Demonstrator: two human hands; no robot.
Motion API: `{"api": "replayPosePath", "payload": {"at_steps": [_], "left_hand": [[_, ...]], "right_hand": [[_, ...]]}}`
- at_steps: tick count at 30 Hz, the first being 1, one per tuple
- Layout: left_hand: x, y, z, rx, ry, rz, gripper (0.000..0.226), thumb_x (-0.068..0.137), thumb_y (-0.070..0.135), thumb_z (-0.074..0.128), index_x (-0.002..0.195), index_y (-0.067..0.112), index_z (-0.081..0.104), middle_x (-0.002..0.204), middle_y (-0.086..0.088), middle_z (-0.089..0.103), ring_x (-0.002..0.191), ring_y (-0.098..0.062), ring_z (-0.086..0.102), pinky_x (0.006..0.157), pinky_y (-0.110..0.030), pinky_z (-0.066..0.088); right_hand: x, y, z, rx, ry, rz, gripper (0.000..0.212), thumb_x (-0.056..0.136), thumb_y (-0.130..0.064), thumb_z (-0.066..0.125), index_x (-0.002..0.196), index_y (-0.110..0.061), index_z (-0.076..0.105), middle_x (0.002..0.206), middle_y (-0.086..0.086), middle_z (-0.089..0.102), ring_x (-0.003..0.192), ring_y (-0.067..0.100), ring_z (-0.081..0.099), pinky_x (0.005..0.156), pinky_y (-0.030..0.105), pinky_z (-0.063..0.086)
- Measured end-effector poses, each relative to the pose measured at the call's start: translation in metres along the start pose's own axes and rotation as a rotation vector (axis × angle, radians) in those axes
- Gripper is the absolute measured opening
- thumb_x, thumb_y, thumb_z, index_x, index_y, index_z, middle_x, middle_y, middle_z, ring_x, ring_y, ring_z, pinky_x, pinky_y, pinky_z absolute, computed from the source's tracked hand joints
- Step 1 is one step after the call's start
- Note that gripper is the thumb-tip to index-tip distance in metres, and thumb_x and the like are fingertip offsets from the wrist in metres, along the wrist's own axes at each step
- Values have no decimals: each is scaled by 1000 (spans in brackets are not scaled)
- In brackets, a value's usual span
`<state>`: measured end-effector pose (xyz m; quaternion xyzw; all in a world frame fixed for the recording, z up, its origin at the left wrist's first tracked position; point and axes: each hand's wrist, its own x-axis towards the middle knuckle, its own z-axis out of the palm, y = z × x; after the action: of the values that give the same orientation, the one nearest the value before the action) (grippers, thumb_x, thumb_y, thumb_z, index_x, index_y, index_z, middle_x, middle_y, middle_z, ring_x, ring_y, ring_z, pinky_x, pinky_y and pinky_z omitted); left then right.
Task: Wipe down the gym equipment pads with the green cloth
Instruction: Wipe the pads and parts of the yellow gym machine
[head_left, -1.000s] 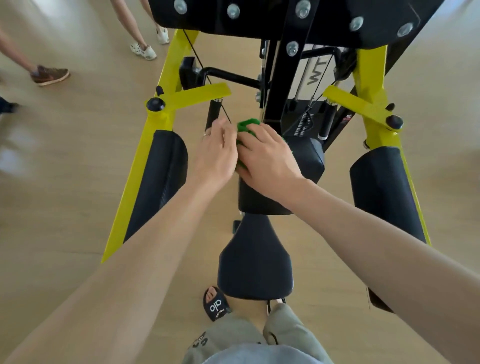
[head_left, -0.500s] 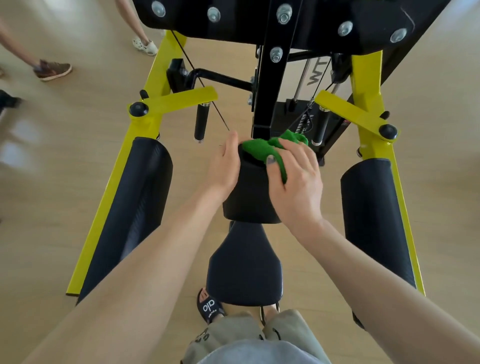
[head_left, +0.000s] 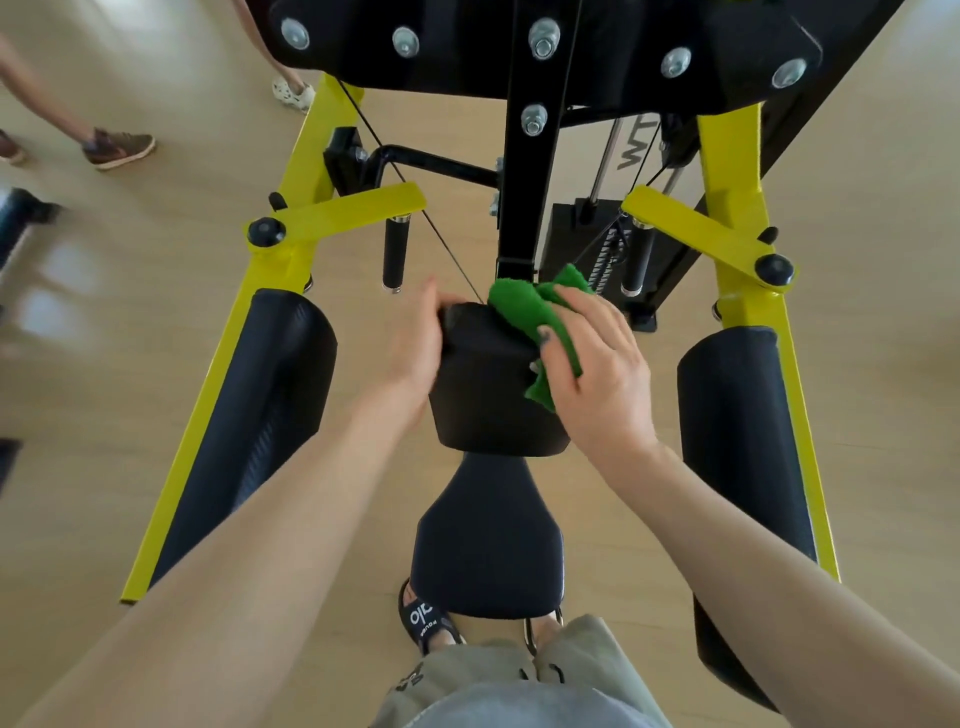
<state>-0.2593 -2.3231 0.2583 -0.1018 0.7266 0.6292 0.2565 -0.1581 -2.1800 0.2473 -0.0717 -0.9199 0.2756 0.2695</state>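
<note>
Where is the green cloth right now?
The green cloth is near the middle of the head view, draped over the top right edge of the center back pad, held there by the right hand.

The back pad (head_left: 493, 395) stands in the middle of the machine, and the seat pad (head_left: 488, 545) lies just before it, nearer to the person. The left hand (head_left: 415, 343) rests on the left side of the back pad. The right hand (head_left: 597, 374) is on its right side and presses the cloth (head_left: 530, 312) on the upper right edge. The left arm pad (head_left: 249, 415) and the right arm pad (head_left: 737, 441) stand well apart, one on each side. The weight stack (head_left: 582, 234) is behind the back pad.
</note>
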Motion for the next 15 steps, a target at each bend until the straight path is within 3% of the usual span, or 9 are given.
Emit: {"api": "replayPosePath", "payload": {"at_steps": [3,6,8,10,13,15], "left_hand": [[-4,-3,8,93,120,33,49,96,52,34,102,15,67,100,-10,68,96,-17,63,88,-34,49],[-8,-3,9,-6,167,75,44,102,43,33,101,14,66,91,2,66,90,-11,64,74,-25,49],[-9,-5,7,-133,48,102,48,106,40,24,100,14,65,88,3,68,80,-5,68,67,-19,52],[-5,-9,1,-215,-37,88,54,107,39,16,105,13,64,96,-2,71,84,-5,71,72,-19,56],[3,-9,1,-157,95,19,60,100,53,23,111,14,67,113,-13,70,104,-20,68,97,-37,53],[10,-14,4,-91,164,-4,65,92,61,24,99,14,68,107,-11,71,104,-23,65,101,-43,48]], "right_hand": [[-6,-19,9,85,57,222,32,105,-24,51,124,-7,71,138,4,64,135,23,50,118,30,36],[1,-39,22,-38,39,7,31,102,-26,55,118,-9,76,130,5,70,129,28,57,117,45,37],[12,-49,31,-45,-18,-151,28,100,-24,58,113,-8,78,124,6,73,122,28,63,115,44,40],[23,-52,35,-37,-56,-213,28,99,-23,58,109,-8,79,121,6,75,116,27,66,110,41,44],[29,-32,27,-47,-111,-288,30,102,-26,56,114,-9,77,124,5,73,115,26,67,105,40,48],[24,-11,15,-35,-63,-210,30,102,-26,57,116,-8,76,125,4,72,116,22,66,105,33,48]]}}
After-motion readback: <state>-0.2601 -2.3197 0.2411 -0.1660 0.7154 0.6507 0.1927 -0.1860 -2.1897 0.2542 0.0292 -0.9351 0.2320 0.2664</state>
